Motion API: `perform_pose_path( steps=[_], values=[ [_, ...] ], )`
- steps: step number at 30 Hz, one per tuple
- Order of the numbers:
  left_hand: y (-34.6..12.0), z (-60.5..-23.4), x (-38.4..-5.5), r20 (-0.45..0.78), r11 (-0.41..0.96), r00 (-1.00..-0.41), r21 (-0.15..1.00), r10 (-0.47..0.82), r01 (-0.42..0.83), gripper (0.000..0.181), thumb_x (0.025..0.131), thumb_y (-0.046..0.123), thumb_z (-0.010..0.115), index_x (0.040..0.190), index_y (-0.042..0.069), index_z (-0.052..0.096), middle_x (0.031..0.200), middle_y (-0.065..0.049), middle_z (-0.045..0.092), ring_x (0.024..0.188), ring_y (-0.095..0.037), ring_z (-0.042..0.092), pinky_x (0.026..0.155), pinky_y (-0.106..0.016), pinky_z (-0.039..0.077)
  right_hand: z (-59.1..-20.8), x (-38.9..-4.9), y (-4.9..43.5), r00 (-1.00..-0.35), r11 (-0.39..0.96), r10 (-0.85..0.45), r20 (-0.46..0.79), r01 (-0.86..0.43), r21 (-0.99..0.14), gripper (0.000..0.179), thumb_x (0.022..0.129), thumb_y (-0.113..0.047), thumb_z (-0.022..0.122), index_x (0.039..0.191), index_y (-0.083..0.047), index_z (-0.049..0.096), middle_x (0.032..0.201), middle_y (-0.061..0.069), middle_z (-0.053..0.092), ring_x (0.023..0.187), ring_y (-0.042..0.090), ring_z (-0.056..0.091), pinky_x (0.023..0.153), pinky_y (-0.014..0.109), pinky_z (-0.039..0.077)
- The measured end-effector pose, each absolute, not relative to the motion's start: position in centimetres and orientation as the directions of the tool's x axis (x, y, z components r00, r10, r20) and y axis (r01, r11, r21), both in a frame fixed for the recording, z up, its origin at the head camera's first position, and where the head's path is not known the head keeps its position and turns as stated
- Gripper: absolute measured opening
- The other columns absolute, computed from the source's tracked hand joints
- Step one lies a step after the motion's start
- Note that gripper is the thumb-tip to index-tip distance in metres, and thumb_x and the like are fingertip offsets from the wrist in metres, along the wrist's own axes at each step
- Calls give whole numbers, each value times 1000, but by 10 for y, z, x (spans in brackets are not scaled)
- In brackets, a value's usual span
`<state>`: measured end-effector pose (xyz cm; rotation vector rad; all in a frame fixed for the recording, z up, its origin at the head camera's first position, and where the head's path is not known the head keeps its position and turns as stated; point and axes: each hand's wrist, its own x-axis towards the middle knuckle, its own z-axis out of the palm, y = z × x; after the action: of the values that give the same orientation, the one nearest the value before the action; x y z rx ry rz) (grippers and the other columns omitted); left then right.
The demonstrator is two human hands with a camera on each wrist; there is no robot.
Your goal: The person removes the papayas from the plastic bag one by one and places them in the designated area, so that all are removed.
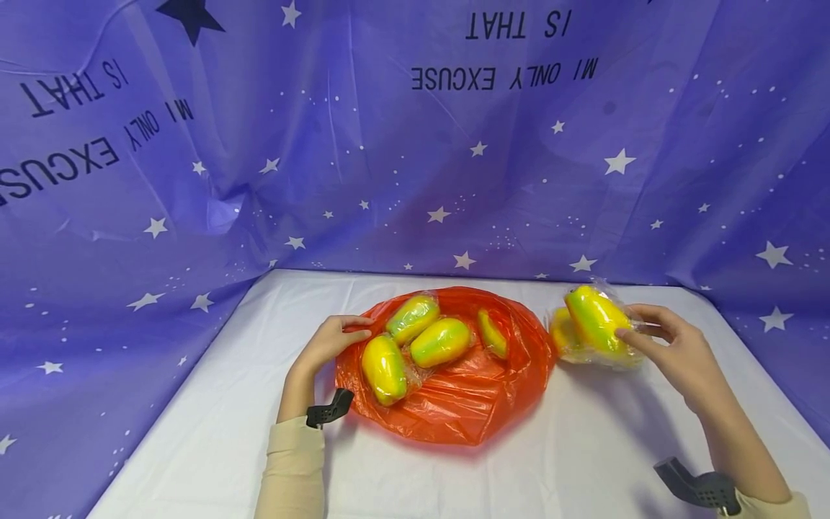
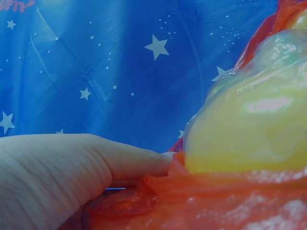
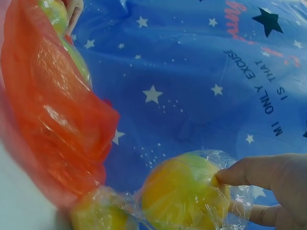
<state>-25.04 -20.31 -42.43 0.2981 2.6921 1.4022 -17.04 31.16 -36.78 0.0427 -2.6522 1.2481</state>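
A red plastic bag (image 1: 454, 418) lies spread open on the table, with several yellow-green mangoes (image 1: 442, 342) in clear wrap inside it. At the bag's left rim, my left hand (image 1: 327, 344) pinches the red film between thumb and fingers, beside a wrapped mango (image 2: 249, 129). Off the bag's right side, my right hand (image 1: 677, 353) holds a mango (image 1: 596, 321) in clear wrap by its right side, thumb in front. Another wrapped mango (image 3: 100, 211) sits just left of the held one, against the bag's edge. Wrap appears to run between these two.
A white cloth (image 1: 603, 461) covers the table. Behind it and along both sides hangs a purple curtain (image 1: 389, 144) with stars and lettering. Each wrist wears a black mount (image 1: 700, 490).
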Motion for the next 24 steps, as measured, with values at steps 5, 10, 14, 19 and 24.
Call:
perform_pose_path(
  steps=[5, 10, 14, 19, 24],
  values=[
    [-203, -424, -250, 8, 558, -977, 820, 214, 129, 31, 92, 14, 65, 119, 0, 67, 125, -18, 62, 123, -34, 50, 105, -48, 37, -369, -172, 323, -977, 640, 104, 187, -78, -765, 53, 91, -35, 68, 132, -5, 53, 115, -16, 50, 93, -9, 44, 66, 11, 42],
    [-204, -425, -249, 8, 550, -977, 825, 213, 127, 31, 92, 13, 65, 119, 0, 67, 127, -19, 60, 124, -34, 49, 105, -48, 36, -371, -172, 334, -970, 616, 144, 194, -66, -785, 49, 91, -33, 68, 131, -9, 54, 110, -24, 47, 91, -11, 46, 64, 10, 43],
    [-205, -425, -249, 15, 550, -975, 823, 222, 138, 31, 92, 13, 64, 119, -1, 67, 127, -20, 60, 125, -36, 49, 105, -48, 36, -371, -172, 339, -963, 649, 196, 187, -16, -761, 58, 90, -38, 68, 134, -4, 51, 113, -12, 53, 89, -8, 44, 62, 11, 43],
    [-205, -425, -251, 14, 559, -976, 818, 215, 135, 31, 92, 14, 65, 119, 0, 67, 125, -19, 61, 124, -35, 50, 105, -47, 37, -371, -172, 343, -949, 657, 254, 186, 28, -753, 57, 89, -39, 68, 131, -4, 52, 111, -8, 56, 86, -8, 43, 60, 10, 43],
    [-206, -426, -251, 18, 560, -975, 817, 220, 141, 31, 92, 13, 65, 119, -1, 67, 127, -20, 60, 124, -36, 49, 105, -48, 36, -372, -171, 350, -932, 656, 308, 190, 63, -752, 50, 88, -40, 69, 126, -10, 55, 102, -22, 50, 84, -9, 42, 59, 10, 42]
  ],
)
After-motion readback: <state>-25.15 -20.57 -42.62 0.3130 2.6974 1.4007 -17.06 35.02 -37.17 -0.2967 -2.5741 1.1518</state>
